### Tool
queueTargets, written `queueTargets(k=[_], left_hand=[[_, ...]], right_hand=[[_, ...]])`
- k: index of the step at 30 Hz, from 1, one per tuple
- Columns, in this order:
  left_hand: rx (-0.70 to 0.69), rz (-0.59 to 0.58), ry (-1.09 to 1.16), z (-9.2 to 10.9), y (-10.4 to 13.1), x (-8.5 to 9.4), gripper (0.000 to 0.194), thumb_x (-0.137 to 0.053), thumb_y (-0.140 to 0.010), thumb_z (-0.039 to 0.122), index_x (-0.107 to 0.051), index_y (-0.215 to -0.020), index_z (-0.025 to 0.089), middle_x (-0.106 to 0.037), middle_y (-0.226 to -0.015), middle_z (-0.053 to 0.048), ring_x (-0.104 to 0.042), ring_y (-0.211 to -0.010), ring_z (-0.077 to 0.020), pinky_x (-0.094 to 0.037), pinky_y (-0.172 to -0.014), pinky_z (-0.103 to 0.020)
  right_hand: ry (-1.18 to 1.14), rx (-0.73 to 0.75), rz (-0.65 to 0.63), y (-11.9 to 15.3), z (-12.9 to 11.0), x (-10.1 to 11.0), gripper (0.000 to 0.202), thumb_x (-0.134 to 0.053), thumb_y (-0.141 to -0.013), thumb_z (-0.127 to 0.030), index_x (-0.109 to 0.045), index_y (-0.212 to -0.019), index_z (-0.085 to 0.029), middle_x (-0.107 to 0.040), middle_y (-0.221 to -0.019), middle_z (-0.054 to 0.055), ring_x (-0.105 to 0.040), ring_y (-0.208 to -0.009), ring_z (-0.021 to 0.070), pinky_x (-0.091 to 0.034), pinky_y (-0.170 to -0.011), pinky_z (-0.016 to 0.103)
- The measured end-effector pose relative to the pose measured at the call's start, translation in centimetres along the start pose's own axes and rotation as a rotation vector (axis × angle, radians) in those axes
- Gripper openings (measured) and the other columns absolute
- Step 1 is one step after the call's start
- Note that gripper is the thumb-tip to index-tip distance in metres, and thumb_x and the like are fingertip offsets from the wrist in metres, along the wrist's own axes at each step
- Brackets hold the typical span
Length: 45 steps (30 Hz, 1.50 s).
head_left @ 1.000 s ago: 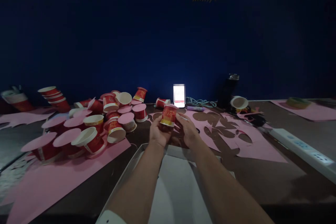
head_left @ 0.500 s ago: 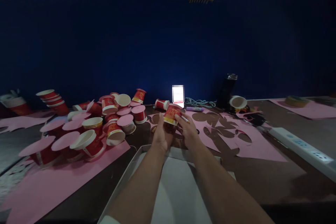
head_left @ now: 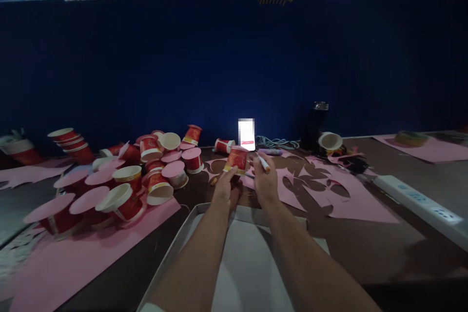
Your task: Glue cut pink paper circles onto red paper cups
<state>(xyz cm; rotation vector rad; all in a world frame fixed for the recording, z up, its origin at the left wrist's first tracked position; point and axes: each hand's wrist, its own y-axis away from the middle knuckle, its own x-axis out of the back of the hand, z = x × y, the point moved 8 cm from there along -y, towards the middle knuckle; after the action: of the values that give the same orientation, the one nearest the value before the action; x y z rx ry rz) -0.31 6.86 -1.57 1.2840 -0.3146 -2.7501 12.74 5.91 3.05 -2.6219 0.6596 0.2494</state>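
My left hand holds a red paper cup with a gold band near its lower edge and a pink disc on its upper end. To the right, my right hand is closed round a white and orange pen, a little apart from the cup. Just behind the hands stands a lit phone. Another red cup lies on its side left of the phone. Below my forearms is a shallow white box.
Many red cups with pink discs crowd the left side on pink paper. Cut pink sheets lie right of my hands, with a white power strip beyond. A dark bottle stands at the back beside a tipped cup.
My right hand has let go of the cup and moved slightly right and down, with the pen now showing clearly. The cup has shifted a little left in my left hand.
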Motion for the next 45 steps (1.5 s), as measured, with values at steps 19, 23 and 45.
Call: queueTargets(k=[19,23,45], left_hand=[[0.074,-0.022,0.140,0.0,0.2,-0.2,0.009,-0.062,-0.075,0.006,-0.057,-0.076,0.014,-0.054,-0.061,0.003,-0.046,-0.049,-0.0035,-0.037,-0.046,-0.015],[0.062,-0.025,0.139,0.1,0.2,-0.3,0.008,-0.060,-0.076,0.006,-0.056,-0.077,0.013,-0.055,-0.062,0.003,-0.046,-0.049,-0.0034,-0.036,-0.045,-0.014],[0.061,-0.018,0.124,-0.1,-0.1,-0.1,0.013,-0.066,-0.070,0.007,-0.056,-0.076,0.013,-0.054,-0.061,0.003,-0.045,-0.047,-0.0031,-0.036,-0.044,-0.013]], right_hand=[[0.293,0.358,-0.164,2.1,-4.9,-1.6,0.025,-0.051,-0.090,-0.034,-0.070,-0.100,-0.021,-0.072,-0.083,0.005,-0.064,-0.089,0.0195,-0.049,-0.087,0.035],[0.276,0.333,-0.164,2.1,-4.8,-1.6,0.027,-0.050,-0.090,-0.035,-0.070,-0.102,-0.021,-0.072,-0.084,0.005,-0.065,-0.083,0.0189,-0.049,-0.086,0.035],[0.292,0.340,-0.155,2.0,-4.3,-1.7,0.028,-0.052,-0.088,-0.038,-0.070,-0.101,-0.020,-0.072,-0.084,0.005,-0.064,-0.077,0.0177,-0.051,-0.079,0.034]])
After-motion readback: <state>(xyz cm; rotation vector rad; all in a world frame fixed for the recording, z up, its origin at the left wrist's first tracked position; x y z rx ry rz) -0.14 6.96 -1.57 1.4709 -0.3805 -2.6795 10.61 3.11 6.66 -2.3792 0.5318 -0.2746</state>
